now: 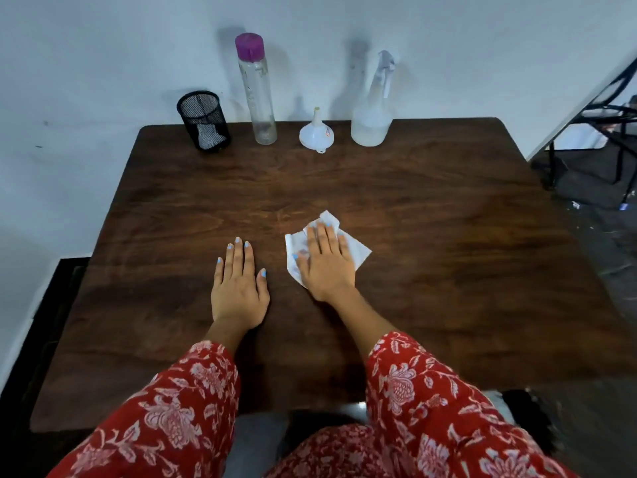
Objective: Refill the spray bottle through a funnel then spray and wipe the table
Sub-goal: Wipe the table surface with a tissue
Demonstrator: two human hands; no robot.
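Red floral sleeves (431, 401) fill the bottom of the view, with both forearms reaching out over a dark wooden desk (448, 208). Left hand (239, 288) lies palm down on the bare wood, fingers (238, 257) straight and close together, holding nothing. Right hand (325, 260) sits just beside it, also flat, pressing down on a crumpled white tissue (360, 251) with straight fingers, so it's pushing rather than gripping. Bits of the tissue stick out past the fingertips and off to the right side of the hand.

Everything else is lined up along the far edge of the desk against the pale wall (103, 63), well apart from the hands. Going left to right: a black mesh pen cup (203, 120), a tall clear bottle (256, 91) with a purple cap, a small white funnel (316, 132) standing upside down with the spout up, and the spray bottle (372, 105), upright with its trigger head on and some cloudy liquid in the lower part. The funnel sits between the two bottles, touching neither.

Nothing stands between the hands and that back row, just open wood. Off to the right, past the desk edge, there are some black metal legs (620, 132) on a dark floor.
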